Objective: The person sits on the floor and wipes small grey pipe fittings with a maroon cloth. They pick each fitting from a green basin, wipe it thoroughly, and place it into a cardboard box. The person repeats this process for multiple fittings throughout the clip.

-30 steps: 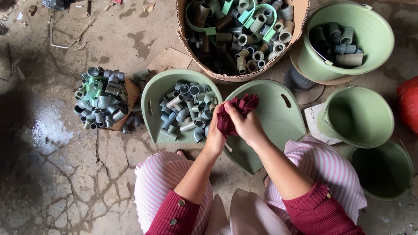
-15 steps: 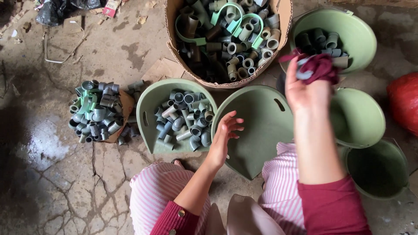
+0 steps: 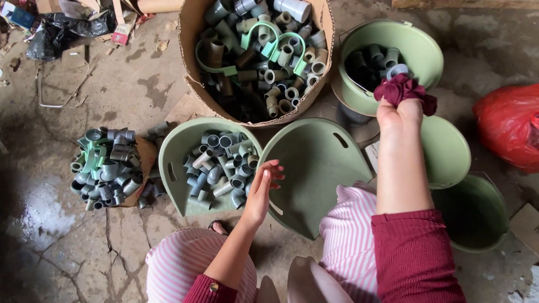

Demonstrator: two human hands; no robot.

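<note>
My right hand (image 3: 397,115) is stretched out over the rim of a green bucket (image 3: 418,42) of grey pipe fittings and grips a dark red cloth (image 3: 405,90); a grey fitting (image 3: 397,70) shows just above the cloth. My left hand (image 3: 263,191) hangs open, fingers apart, at the right edge of a green pan (image 3: 171,163) filled with grey pipe fittings (image 3: 222,165). An empty green pan (image 3: 314,168) lies tilted between my knees.
A large cardboard drum (image 3: 191,39) of mixed fittings and green clamps stands ahead. A heap of fittings (image 3: 106,168) lies on cardboard at the left. More green tubs (image 3: 449,151) (image 3: 477,216) sit at the right, beside a red bag (image 3: 511,126). The concrete floor is cracked.
My right hand carried the dark red cloth from the middle out to the green bucket at the right. My left hand let go of it and stays open by the pan.
</note>
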